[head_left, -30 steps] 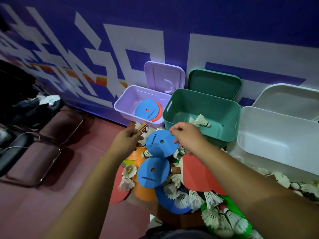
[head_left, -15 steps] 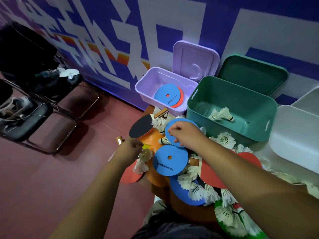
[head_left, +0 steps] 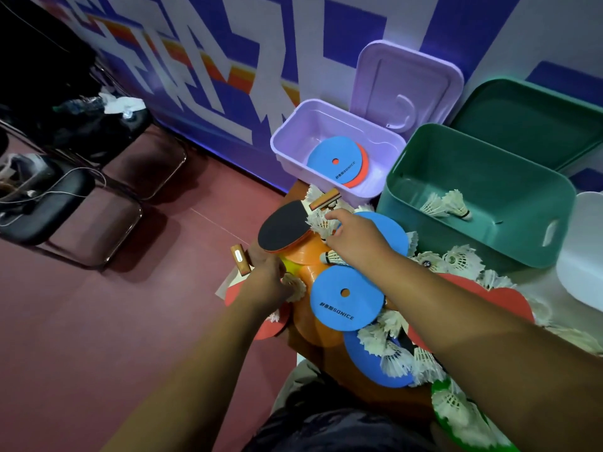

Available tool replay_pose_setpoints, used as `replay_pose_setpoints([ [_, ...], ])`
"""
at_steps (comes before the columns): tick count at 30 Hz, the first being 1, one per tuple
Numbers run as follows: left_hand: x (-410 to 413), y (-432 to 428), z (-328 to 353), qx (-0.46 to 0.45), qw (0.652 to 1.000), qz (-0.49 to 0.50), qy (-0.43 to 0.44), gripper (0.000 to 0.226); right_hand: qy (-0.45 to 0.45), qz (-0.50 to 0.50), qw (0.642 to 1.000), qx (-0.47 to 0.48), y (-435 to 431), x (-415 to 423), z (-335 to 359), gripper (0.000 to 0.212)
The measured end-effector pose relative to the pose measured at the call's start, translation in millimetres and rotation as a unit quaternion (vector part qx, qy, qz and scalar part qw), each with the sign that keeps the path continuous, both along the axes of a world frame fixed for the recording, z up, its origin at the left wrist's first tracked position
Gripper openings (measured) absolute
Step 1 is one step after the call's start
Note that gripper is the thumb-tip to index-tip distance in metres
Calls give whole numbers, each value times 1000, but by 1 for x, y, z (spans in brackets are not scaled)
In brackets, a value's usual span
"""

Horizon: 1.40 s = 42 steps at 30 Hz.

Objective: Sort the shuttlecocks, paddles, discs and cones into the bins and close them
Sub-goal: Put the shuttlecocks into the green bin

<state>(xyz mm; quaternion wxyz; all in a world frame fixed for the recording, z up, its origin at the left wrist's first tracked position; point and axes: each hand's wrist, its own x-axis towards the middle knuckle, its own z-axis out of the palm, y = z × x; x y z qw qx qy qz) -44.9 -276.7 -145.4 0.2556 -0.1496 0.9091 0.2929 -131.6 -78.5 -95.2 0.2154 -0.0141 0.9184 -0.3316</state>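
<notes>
My left hand (head_left: 269,282) curls its fingers round a white shuttlecock (head_left: 295,287) at the pile's left edge. My right hand (head_left: 355,244) lies over a blue disc (head_left: 393,231) and pinches its left edge, index finger reaching toward more shuttlecocks (head_left: 318,221). A second blue disc (head_left: 347,298) lies on orange cones (head_left: 305,256). A black-faced paddle (head_left: 282,228) and a red paddle (head_left: 483,295) sit in the pile. The purple bin (head_left: 293,125) holds a blue disc (head_left: 336,159) over an orange one. The green bin (head_left: 473,239) holds two shuttlecocks (head_left: 447,205).
A purple lid (head_left: 408,79) and a green lid (head_left: 528,122) lean on the wall behind their bins. A white bin (head_left: 584,256) stands at the right edge. Dark chairs (head_left: 98,210) with bags and cables stand on the red floor to the left.
My left hand dropped from near the paddle handle to the pile's left edge and closed on a shuttlecock. My right hand stays on the blue disc. The view swung left and down.
</notes>
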Motion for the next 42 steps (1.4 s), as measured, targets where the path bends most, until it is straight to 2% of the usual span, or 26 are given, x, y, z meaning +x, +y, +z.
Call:
replay_pose_setpoints([
  [4, -4, -5, -10, -26, 999, -21, 33, 19, 24, 46, 995, 80, -13, -5, -13, 45],
  [9, -8, -18, -10, -25, 996, -7, 85, 13, 43, 51, 986, 152, -20, -6, -19, 24],
  [11, -10, -25, -9, -14, 995, 1, 102, 16, 56, 39, 989, 132, -20, -4, -20, 21],
  [17, -28, -29, 12, 42, 991, 3, 131, 9, 68, -57, 996, -8, -7, 5, -7, 13],
  [20, -39, -18, 28, 67, 986, 15, 150, 9, 72, -103, 991, -37, 10, 7, 9, 11],
  [25, -59, 16, 50, 164, 972, 44, 161, 4, 76, -208, 969, -106, 60, 16, 35, 12],
  [30, -76, 70, 74, 230, 959, 51, 158, 4, 107, -273, 951, -97, 128, 31, 56, 10],
  [33, -83, 99, 86, 241, 957, 47, 154, 11, 126, -317, 936, -91, 165, 39, 69, 10],
  [39, -94, 140, 105, 249, 956, 23, 156, 8, 148, -378, 908, -106, 224, 49, 92, 12],
  [42, -101, 156, 112, 248, 956, 9, 157, 11, 123, -383, 908, -118, 238, 51, 97, 27],
])
